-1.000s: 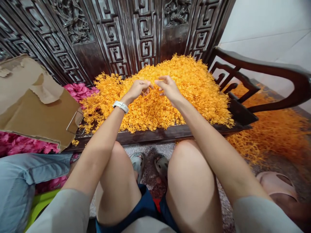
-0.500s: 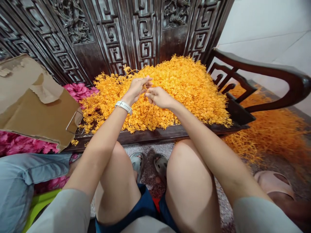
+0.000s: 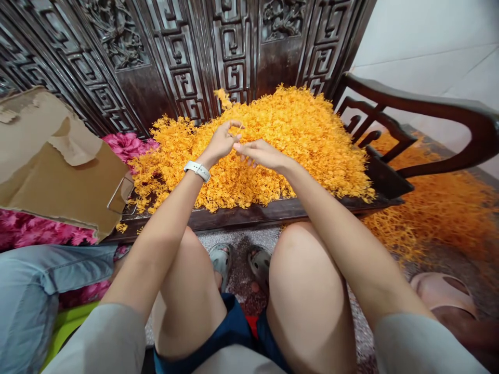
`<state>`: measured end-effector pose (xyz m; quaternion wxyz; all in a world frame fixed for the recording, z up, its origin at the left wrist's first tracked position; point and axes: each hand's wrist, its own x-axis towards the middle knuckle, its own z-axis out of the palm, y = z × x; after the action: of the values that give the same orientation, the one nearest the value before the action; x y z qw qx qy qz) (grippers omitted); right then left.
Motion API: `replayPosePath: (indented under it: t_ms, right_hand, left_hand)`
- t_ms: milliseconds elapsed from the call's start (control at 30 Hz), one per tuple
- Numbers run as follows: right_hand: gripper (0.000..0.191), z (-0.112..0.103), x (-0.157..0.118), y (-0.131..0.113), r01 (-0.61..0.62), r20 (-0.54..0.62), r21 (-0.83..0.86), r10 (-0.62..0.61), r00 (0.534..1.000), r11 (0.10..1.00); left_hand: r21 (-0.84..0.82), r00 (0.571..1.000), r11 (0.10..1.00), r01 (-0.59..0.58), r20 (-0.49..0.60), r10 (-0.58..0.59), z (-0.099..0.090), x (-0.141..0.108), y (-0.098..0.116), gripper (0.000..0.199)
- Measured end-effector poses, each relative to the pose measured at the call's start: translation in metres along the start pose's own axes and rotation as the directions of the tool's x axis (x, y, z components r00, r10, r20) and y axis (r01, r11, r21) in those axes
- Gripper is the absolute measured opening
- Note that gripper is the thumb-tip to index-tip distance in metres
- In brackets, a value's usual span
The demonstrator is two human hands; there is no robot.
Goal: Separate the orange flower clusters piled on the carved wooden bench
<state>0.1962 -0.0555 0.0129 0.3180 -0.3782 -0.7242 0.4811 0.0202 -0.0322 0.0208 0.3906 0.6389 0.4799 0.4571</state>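
Observation:
A big heap of orange-yellow plastic flower pieces point(image 3: 304, 140) covers the seat of a dark wooden bench point(image 3: 218, 219), and both hands are over it. My left hand point(image 3: 222, 144), with a white watch band at the wrist, has its thumb and index finger apart and shows nothing between them. Close by on the right, my right hand point(image 3: 262, 154) points left with fingers loosely stretched, their tips near the left thumb. I see nothing held in it. One yellow flower piece point(image 3: 223, 98) stands out beyond the left hand, against the carved backrest; whether it touches the heap is unclear.
A torn cardboard box flap point(image 3: 58, 171) is at the left, beside pink artificial flowers point(image 3: 125, 147). The bench's curved armrest point(image 3: 421, 98) bounds the right. More orange pieces point(image 3: 436, 202) lie beyond it. Another person's jeans-clad leg point(image 3: 50, 275) is at lower left.
Both hands had their fingers around a thin yellow stem; now the fingers have spread. The yellow flower piece appears farther back and higher, apart from the hands.

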Motion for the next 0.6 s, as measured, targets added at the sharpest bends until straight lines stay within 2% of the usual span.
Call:
replayPosePath:
  t_ms: [133,233,300,367,433,500,600]
  right_hand:
    - [0.047,-0.003,0.005,0.003,-0.026,-0.232,0.132,0.056,0.971,0.991]
    - [0.04,-0.006,0.009,0.005,0.033,-0.428,0.242,0.076,0.9,0.97]
    - [0.034,-0.008,0.01,0.004,0.063,-0.489,0.298,0.096,0.867,0.953]
    - [0.026,-0.01,0.009,0.003,0.078,-0.519,0.341,0.118,0.847,0.937]
    - [0.015,-0.011,0.008,0.003,0.071,-0.509,0.41,0.163,0.845,0.909]
    - [0.006,-0.011,0.008,0.003,0.048,-0.453,0.508,0.219,0.864,0.86]
    - [0.006,-0.009,0.007,0.003,0.022,-0.357,0.639,0.271,0.894,0.769]
  left_hand:
    - [0.116,0.995,0.988,-0.1,0.043,0.095,0.0,0.003,-0.005,0.027]
    - [0.271,0.981,0.944,-0.187,0.107,0.163,0.001,0.001,-0.007,0.027]
    - [0.357,0.971,0.903,-0.237,0.127,0.204,0.002,-0.002,-0.008,0.028]
    - [0.385,0.968,0.888,-0.25,0.132,0.215,0.004,-0.003,-0.009,0.033]
    - [0.334,0.972,0.915,-0.226,0.139,0.189,0.008,-0.002,-0.009,0.04]
    - [0.205,0.977,0.964,-0.168,0.162,0.136,0.012,-0.001,-0.009,0.045]
    - [-0.013,0.984,1.0,-0.019,0.177,0.021,0.018,-0.002,-0.008,0.041]
